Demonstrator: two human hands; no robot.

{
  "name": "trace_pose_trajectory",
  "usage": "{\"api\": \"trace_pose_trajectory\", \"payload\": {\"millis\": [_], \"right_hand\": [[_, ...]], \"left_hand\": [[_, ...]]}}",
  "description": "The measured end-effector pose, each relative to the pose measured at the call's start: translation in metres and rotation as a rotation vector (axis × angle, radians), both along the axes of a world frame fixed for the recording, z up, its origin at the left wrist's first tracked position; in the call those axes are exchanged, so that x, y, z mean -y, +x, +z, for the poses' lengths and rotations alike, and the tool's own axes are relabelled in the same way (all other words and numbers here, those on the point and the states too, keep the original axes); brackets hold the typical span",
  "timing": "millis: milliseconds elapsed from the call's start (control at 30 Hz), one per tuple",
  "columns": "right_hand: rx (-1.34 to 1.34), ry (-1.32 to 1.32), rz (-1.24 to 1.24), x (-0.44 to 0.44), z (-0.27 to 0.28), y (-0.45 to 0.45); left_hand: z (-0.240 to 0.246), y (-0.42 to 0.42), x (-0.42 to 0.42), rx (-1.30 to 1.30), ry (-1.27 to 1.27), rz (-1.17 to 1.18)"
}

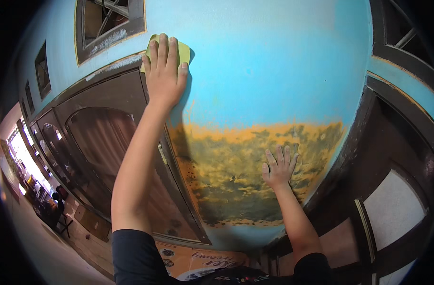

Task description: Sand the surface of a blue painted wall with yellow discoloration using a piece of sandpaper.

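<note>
My left hand (163, 76) presses a yellow-green paper sheet (184, 53), which looks like sandpaper, flat against the light blue wall (259, 78). It is at the upper corner of a dark brown door frame (128, 60), and most of the sheet lies under my fingers. Lower and to the right, my right hand (280, 171) rests with fingers apart on a rough patch (231, 167) of orange, ochre and dark grey on the same wall. No object shows in the right hand, though its palm side is hidden.
A dark door with a curtained arched pane (103, 131) stands left, below a framed vent opening (106, 21). Another dark door frame (384, 96) rises at right. An orange printed sheet (202, 258) lies below. Furniture (47, 208) stands far left near a bright opening.
</note>
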State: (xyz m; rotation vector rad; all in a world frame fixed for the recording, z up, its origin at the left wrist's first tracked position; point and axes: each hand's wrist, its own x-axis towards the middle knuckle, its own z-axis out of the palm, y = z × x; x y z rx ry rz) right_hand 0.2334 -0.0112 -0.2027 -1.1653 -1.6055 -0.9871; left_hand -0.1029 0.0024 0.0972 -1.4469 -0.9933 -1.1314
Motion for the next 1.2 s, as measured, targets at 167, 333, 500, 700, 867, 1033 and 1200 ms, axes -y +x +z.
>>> {"api": "trace_pose_trajectory", "payload": {"millis": [167,333,500,700,867,1033,1200], "right_hand": [[0.089,-0.093,0.065,0.005,0.025,0.016],[0.052,0.075,0.055,0.003,0.151,0.042],[-0.183,0.342,0.043,-0.011,0.259,0.046],[-0.162,0.36,0.064,-0.011,0.248,0.049],[-0.145,0.355,0.066,-0.012,0.248,0.048],[-0.146,0.361,0.081,-0.014,0.247,0.05],[-0.15,0.358,0.084,-0.013,0.247,0.05]], "left_hand": [[-0.058,0.012,-0.006,-0.005,-0.067,-0.057],[-0.081,-0.006,0.026,-0.32,-0.327,-0.086],[-0.073,-0.012,0.03,-0.469,-0.322,-0.293],[-0.094,0.01,0.041,-0.111,-0.184,-0.328],[-0.085,0.019,0.035,0.23,-0.207,-0.499],[-0.081,0.023,0.035,0.298,-0.151,-0.426],[-0.089,0.035,0.043,0.365,-0.138,-0.226]]}}
